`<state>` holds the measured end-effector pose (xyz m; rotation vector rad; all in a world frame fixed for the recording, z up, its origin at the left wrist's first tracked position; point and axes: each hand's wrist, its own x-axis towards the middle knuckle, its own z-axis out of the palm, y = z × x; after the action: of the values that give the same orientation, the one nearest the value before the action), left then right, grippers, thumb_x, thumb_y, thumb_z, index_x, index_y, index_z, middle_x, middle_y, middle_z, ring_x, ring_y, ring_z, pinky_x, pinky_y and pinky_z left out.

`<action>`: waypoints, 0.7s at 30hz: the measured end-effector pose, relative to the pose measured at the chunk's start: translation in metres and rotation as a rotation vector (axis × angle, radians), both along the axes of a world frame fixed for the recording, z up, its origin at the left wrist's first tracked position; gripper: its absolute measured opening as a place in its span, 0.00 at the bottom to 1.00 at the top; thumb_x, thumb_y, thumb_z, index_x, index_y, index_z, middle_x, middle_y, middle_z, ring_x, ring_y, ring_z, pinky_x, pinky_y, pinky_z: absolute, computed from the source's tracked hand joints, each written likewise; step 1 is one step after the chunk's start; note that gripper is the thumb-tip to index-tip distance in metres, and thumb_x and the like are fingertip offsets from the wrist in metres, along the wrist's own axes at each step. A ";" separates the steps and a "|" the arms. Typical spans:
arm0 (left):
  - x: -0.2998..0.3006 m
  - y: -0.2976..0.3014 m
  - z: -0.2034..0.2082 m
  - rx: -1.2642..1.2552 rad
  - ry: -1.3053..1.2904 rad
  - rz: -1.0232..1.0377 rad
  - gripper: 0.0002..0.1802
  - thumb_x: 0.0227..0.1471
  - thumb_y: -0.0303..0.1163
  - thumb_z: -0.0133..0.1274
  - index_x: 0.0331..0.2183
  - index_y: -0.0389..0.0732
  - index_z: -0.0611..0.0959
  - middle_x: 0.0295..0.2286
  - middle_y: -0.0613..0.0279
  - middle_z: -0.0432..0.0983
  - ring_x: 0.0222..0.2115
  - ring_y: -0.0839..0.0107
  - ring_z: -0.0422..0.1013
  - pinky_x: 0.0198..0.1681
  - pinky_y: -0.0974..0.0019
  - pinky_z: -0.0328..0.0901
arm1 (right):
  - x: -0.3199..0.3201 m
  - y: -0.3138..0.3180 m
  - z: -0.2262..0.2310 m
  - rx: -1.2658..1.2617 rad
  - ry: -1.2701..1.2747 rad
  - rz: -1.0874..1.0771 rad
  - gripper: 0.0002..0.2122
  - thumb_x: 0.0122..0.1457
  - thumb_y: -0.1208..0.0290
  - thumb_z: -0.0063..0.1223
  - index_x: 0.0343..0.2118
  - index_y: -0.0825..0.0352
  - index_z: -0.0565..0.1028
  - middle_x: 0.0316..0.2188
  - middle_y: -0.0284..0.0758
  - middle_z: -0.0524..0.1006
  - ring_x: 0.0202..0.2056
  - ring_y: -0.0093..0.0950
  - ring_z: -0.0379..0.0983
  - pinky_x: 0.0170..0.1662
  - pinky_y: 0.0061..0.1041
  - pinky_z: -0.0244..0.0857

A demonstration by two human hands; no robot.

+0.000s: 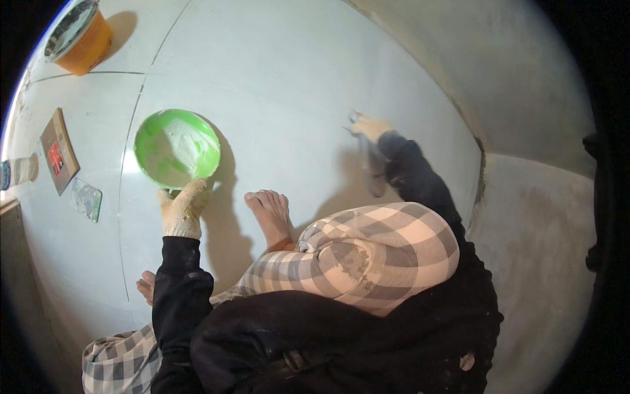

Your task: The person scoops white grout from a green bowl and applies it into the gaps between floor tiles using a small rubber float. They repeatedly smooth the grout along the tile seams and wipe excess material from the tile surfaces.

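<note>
My left hand [184,209], in a cream work glove, grips the near rim of a round green bowl [209,152]. White paste [180,148] is smeared over the bowl's inside and bottom. My right hand [371,127], also gloved, is at the right, low over the pale tiles and blurred by motion. Its fingers look closed around something thin with a bluish tip, too smeared to name. A blurred grey, strip-like shape [374,172] shows below that hand, beside the dark sleeve.
Large pale floor tiles [282,85] with dark joints spread ahead. An orange tub [88,46] stands at the far left. Nearer lie a brown flat board [60,150], a phone-like slab [86,199] and a clear bottle-like thing [23,171]. A grey wall [525,85] rises at right. My bare foot [270,217] is between my hands.
</note>
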<state>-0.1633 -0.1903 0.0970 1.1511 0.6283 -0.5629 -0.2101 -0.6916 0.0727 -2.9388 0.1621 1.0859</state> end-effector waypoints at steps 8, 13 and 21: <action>0.007 0.004 0.002 -0.054 -0.008 0.027 0.33 0.50 0.20 0.59 0.57 0.34 0.64 0.45 0.48 0.74 0.41 0.57 0.78 0.40 0.57 0.77 | -0.019 0.041 0.033 -0.213 0.398 -0.095 0.24 0.59 0.59 0.46 0.60 0.55 0.68 0.47 0.45 0.79 0.48 0.47 0.76 0.53 0.45 0.68; 0.005 0.001 0.002 0.035 0.041 0.016 0.35 0.50 0.21 0.60 0.57 0.35 0.64 0.45 0.49 0.75 0.41 0.57 0.78 0.39 0.58 0.77 | 0.042 0.057 0.063 -0.141 0.006 0.356 0.22 0.56 0.70 0.48 0.56 0.53 0.74 0.62 0.35 0.68 0.52 0.40 0.72 0.52 0.41 0.67; -0.001 0.005 0.014 -0.011 -0.025 -0.043 0.35 0.49 0.20 0.61 0.57 0.36 0.64 0.46 0.48 0.76 0.42 0.56 0.78 0.37 0.59 0.76 | 0.012 0.058 0.083 -0.338 0.314 0.399 0.30 0.49 0.67 0.55 0.60 0.48 0.68 0.63 0.34 0.66 0.49 0.41 0.74 0.44 0.42 0.71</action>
<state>-0.1647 -0.1849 0.1105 1.1622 0.5790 -0.5873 -0.1977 -0.6336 0.1552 -3.1505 -0.2855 1.7286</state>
